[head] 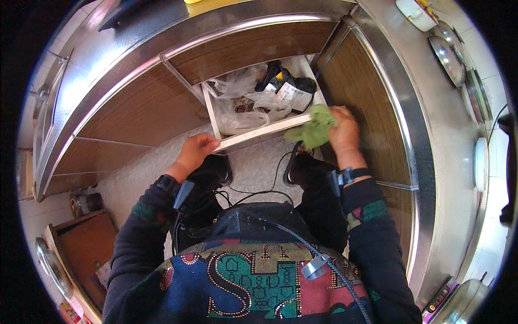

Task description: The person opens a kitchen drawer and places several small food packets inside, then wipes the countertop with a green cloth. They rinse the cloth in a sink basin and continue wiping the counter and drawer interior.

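Note:
A drawer point(263, 130) with pale walls is pulled out of a wood-grain cabinet ahead of me. My left hand point(196, 150) grips the left corner of the drawer's front with its fingertips. At the right end of that front, my right hand point(344, 128) holds a crumpled green cloth point(317, 126) against the top edge; the cloth is slightly blurred. Clear plastic bags point(245, 120) fill the drawer's left and middle. Farther back on the right lie a black plastic bag point(303, 84) and a white packet point(294, 96) bearing print. The cloth hides the drawer's front right corner.
Wood-grain cabinet doors point(370, 109) flank the drawer on the right. A metal countertop point(449, 170) runs above them, carrying metal lids point(447, 60) and a white container point(417, 14). Black cables point(259, 192) trail between my feet. A brown wooden cabinet point(87, 247) stands at lower left.

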Tool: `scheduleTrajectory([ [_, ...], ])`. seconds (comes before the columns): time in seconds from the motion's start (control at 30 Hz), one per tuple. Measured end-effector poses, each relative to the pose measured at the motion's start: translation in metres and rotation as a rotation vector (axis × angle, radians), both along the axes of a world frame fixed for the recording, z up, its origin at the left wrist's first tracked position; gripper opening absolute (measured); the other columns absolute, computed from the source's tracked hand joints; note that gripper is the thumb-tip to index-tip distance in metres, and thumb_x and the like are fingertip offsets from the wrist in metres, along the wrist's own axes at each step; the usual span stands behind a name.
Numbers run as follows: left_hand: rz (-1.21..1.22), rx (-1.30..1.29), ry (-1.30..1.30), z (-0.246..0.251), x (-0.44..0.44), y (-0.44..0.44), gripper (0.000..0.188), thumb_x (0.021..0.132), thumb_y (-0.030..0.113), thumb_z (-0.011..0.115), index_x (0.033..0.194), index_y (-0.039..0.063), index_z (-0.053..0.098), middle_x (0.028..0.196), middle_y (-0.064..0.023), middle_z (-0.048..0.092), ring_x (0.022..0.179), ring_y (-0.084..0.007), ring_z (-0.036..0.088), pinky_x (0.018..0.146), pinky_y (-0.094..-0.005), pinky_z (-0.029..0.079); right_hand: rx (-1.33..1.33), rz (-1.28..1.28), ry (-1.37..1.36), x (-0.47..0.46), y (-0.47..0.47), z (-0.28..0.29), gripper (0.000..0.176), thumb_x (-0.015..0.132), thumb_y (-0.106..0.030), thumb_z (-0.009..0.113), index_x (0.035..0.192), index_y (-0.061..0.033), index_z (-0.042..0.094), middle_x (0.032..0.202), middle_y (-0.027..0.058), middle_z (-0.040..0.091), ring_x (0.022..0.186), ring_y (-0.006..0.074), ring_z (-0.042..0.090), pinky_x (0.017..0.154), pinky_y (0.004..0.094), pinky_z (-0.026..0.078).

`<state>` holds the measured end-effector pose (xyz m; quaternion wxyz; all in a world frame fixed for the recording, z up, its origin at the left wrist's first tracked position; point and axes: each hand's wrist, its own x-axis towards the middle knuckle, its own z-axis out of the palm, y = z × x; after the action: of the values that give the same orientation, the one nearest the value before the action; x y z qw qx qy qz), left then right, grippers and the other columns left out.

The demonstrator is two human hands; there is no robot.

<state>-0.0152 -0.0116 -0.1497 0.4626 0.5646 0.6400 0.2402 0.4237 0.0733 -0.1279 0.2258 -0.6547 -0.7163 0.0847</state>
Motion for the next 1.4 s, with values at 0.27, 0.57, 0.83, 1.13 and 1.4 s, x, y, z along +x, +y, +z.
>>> scheduleTrajectory([
  [0.27,-0.056,0.013,0.075,0.004,-0.002,0.003,0.025,0.099,0.027,0.07,0.102,0.003,0.071,0.091,-0.0044,0.072,0.085,-0.0113,0.062,0.081,-0.0297,0.05,0.04,-0.148,-0.112,0.003,0.004,-0.005,0.042,0.08,-0.002,0.065,0.122,-0.0069,0.071,0.13,0.0147,0.066,0.116,0.0348,0.065,0.099,0.0414,0.053],
  [0.57,0.014,0.017,0.024,-0.001,0.0,0.002,0.025,0.095,0.025,0.074,0.099,0.001,0.072,0.084,-0.0052,0.071,0.078,-0.0118,0.061,0.074,-0.0295,0.05,-0.065,0.233,0.221,-0.063,-0.031,0.002,0.052,0.077,0.004,0.061,0.127,-0.0097,0.07,0.132,0.0141,0.066,0.122,0.0334,0.063,0.105,0.0393,0.05],
  [0.83,-0.042,0.016,0.085,0.005,0.0,0.001,0.024,0.097,0.026,0.072,0.102,0.003,0.072,0.089,-0.0023,0.071,0.084,-0.0104,0.062,0.079,-0.0292,0.051,0.01,-0.033,-0.056,0.008,0.016,0.021,0.062,0.077,0.005,0.068,0.133,-0.0195,0.068,0.132,0.0157,0.062,0.124,0.0376,0.056,0.108,0.0439,0.046],
  [1.13,-0.009,0.056,0.043,-0.001,0.0,-0.002,0.026,0.096,0.028,0.073,0.103,0.003,0.072,0.09,-0.0057,0.072,0.083,-0.0129,0.063,0.079,-0.0308,0.052,-0.032,0.218,0.035,-0.057,-0.037,0.001,0.071,0.072,0.004,0.075,0.138,-0.0204,0.064,0.139,0.0163,0.055,0.129,0.0392,0.05,0.113,0.0456,0.04],
  [1.4,0.022,0.076,0.035,-0.006,0.001,-0.004,0.03,0.095,0.032,0.074,0.104,0.003,0.074,0.088,-0.0086,0.073,0.084,-0.0151,0.065,0.079,-0.0325,0.052,-0.204,0.593,0.203,-0.137,-0.057,0.013,0.069,0.071,0.009,0.067,0.135,-0.0162,0.067,0.131,0.0158,0.059,0.122,0.0358,0.058,0.106,0.0386,0.047],
])
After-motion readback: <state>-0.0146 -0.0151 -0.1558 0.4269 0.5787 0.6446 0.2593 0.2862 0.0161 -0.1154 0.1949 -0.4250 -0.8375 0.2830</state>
